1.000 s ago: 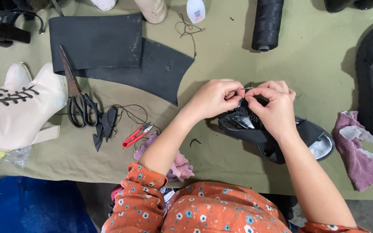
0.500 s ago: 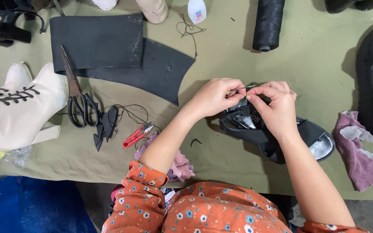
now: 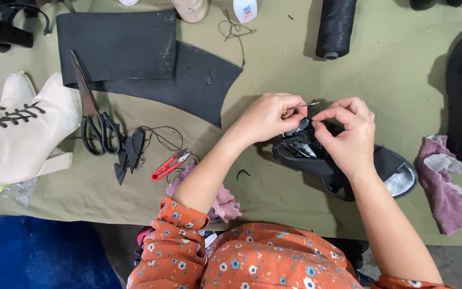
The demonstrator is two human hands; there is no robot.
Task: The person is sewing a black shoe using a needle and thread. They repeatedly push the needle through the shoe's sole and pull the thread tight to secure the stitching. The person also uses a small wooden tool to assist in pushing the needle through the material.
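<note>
Left hand pinches needle, lying sideways, tip toward right hand | right fingers curled on black sandal, just below.

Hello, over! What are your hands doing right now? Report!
Left hand pinching a needle. Right hand pinched at the black sandal, steadying it. Scissors and red snips lie off to the left, nothing blocking.
</note>
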